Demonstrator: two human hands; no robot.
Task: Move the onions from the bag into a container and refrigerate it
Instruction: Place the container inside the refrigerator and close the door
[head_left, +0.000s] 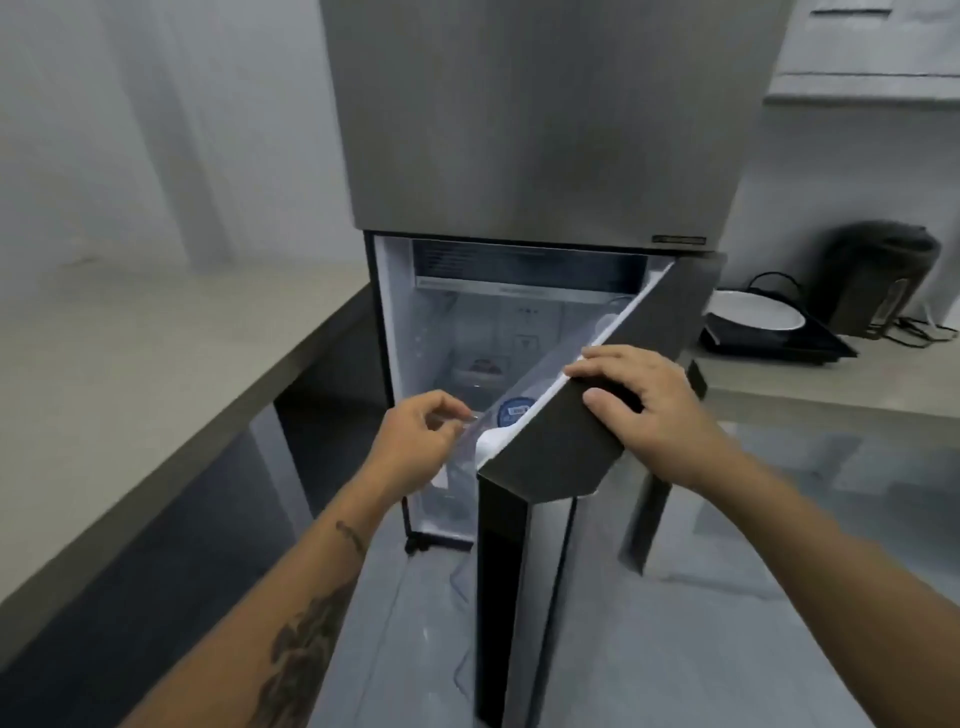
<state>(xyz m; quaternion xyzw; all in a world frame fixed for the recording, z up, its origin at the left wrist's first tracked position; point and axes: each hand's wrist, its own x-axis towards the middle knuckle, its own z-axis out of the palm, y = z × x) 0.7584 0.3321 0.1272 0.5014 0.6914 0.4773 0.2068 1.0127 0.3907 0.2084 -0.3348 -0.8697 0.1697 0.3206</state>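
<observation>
The right hand (641, 410) rests on the top edge of the open lower door (582, 431) of the fridge (540, 130), its fingers (597, 364) spread wide and laid flat across the white inner rim while the thumb presses the dark outer face. Just left of those fingers, the left hand (421, 436) reaches toward the inner side of the door, its fingers (457, 410) curled narrow, pinched near something clear and thin; blur hides whether they actually grip it. Between the 2 hands, just below the right fingertips, a round blue-and-white lid (515, 410) shows in the door's upper rack. Beyond the left fingers, deep in the lit fridge compartment, a small clear container (480, 370) with dark contents sits on a shelf; whether it holds the onions cannot be told. Far to the right of the right hand, a tabletop (831, 384) carries a white bowl (753, 312) on a black cooktop (779, 345) and a dark kettle (878, 275). Left of the left forearm runs another pale tabletop (130, 353).
</observation>
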